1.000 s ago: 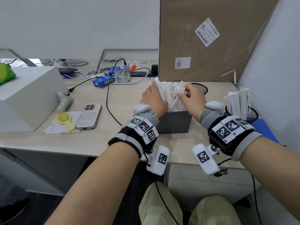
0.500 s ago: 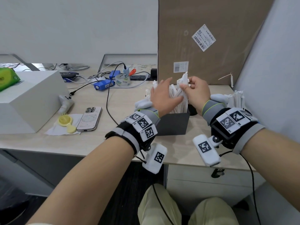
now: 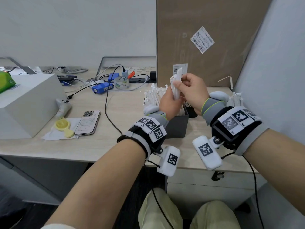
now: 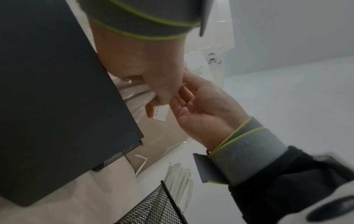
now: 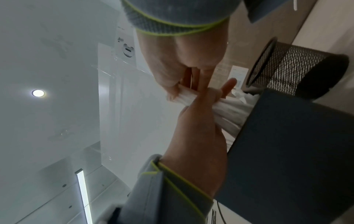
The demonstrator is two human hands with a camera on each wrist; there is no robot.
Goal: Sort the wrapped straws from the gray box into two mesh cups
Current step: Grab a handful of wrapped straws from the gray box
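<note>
A bundle of white wrapped straws (image 3: pixel 176 83) is held upright above the gray box (image 3: pixel 178 128). My left hand (image 3: pixel 170 98) grips its lower part, and my right hand (image 3: pixel 181 82) pinches it higher up. In the right wrist view, the left hand's thumb lies across the bundle (image 5: pixel 186 97). More straws (image 3: pixel 152 96) stand in the box. One black mesh cup (image 3: pixel 189 111) sits behind the box, mostly hidden by my right hand. A second mesh cup (image 4: pixel 153 207) at the right holds straws (image 3: pixel 236 100).
A tall cardboard box (image 3: pixel 214 38) stands right behind the hands, and a gray partition (image 3: pixel 272 63) closes off the right. On the desk to the left lie a phone (image 3: pixel 87 123), a yellow brush (image 3: pixel 63 127), cables, and a white box (image 3: pixel 28 103).
Both hands have risen from the gray box, lifting a bundle of straws up and clear of the others. The right hand now pinches it near the top.
</note>
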